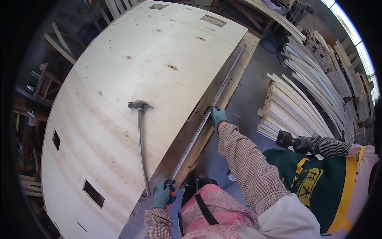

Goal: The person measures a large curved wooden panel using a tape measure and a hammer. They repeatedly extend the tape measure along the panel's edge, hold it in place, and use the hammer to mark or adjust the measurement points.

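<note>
My left hand (160, 194), in a grey-blue glove with dark fingertips, is closed around the orange-red case of a tape measure (172, 198), mostly hidden by the fingers. The tape's pale blade (192, 142) runs out from it, away and to the right, along a wooden edge strip beside a plywood panel (119, 79). About midway along the blade, my right hand (218, 116), gloved alike, grips it with bent fingers. The blade's far end lies near the panel's far right corner. A claw hammer (140, 131) with a long metal handle rests on the panel, left of both hands.
At right a co-worker in a dark green apron (314, 183) holds a dark power tool (285, 139) in a gloved hand. Stacked pale wooden slats (292, 107) lie beyond. The panel has rectangular cutouts (94, 193). Wooden frames (47, 83) stand at the left.
</note>
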The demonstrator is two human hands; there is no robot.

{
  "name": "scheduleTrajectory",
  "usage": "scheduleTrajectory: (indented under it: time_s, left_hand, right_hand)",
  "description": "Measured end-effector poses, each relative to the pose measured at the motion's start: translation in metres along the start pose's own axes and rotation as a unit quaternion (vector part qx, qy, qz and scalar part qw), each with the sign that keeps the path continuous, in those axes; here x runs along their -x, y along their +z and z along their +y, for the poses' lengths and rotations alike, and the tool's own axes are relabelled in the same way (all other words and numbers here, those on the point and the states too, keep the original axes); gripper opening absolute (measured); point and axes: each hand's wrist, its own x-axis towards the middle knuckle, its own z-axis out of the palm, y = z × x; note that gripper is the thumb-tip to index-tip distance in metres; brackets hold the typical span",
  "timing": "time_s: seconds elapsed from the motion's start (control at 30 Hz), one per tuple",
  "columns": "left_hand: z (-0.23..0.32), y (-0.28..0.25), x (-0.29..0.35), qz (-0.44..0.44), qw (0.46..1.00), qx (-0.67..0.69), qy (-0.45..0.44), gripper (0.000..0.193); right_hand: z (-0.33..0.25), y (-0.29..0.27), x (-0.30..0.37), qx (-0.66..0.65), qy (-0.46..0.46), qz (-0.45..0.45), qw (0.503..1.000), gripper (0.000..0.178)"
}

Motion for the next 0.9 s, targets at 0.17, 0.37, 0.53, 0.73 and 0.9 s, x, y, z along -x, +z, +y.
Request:
scheduleTrajectory:
  time_s: [0.17, 0.37, 0.53, 0.73, 0.9]
  left_hand:
    - [0.036, -0.029, 0.011, 0.062, 0.996, -0.017, -0.055, 0.023]
    - [0.011, -0.012, 0.002, 0.083, 0.989, -0.109, -0.052, 0.023]
    - [0.008, -0.004, 0.001, 0.15, 0.976, -0.155, -0.04, 0.023]
    - [0.01, -0.002, -0.007, 0.142, 0.972, -0.184, -0.041, 0.025]
    - [0.007, -0.002, -0.002, 0.148, 0.944, -0.29, -0.058, 0.029]
  right_hand:
    - [-0.007, 0.026, 0.024, 0.17, -0.024, 0.049, 0.984, 0.028]
    - [-0.006, 0.01, -0.004, 0.215, -0.037, -0.06, 0.974, 0.034]
    - [-0.005, 0.012, -0.007, 0.136, 0.002, -0.068, 0.988, 0.031]
    - [-0.019, 0.012, -0.007, 0.025, 0.062, -0.101, 0.993, 0.026]
    - [-0.04, 0.01, 0.01, 0.027, 0.08, -0.106, 0.991, 0.025]
